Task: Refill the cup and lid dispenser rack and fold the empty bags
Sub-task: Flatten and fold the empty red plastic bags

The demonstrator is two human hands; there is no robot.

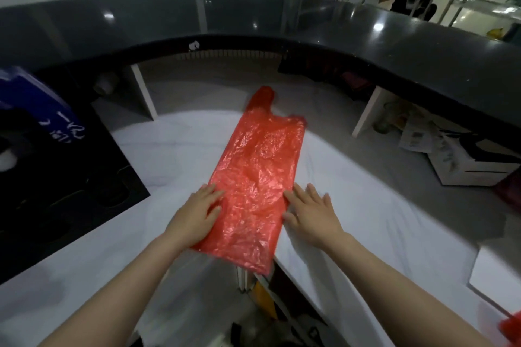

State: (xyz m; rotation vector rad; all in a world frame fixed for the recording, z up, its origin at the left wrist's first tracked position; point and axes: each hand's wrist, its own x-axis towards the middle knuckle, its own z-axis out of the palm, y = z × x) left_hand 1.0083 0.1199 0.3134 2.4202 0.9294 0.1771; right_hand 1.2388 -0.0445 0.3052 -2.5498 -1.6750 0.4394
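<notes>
A red plastic bag (pixel 255 175) lies flat and lengthwise on the white-covered work surface (pixel 366 205), its handles pointing away from me and its bottom end hanging slightly over the near edge. My left hand (pixel 197 214) rests flat on the bag's left edge with fingers straight. My right hand (pixel 313 214) lies flat on the white cover at the bag's right edge, fingertips touching the plastic. The black cup and lid dispenser rack (pixel 56 177) stands at the left, dark and hard to make out.
A curved dark counter (pixel 253 22) rises behind the work surface. A blue box (pixel 33 104) sits on the rack at left. White boxes and papers (pixel 462 155) lie at right. Another bit of red plastic (pixel 511 328) shows at the bottom right corner.
</notes>
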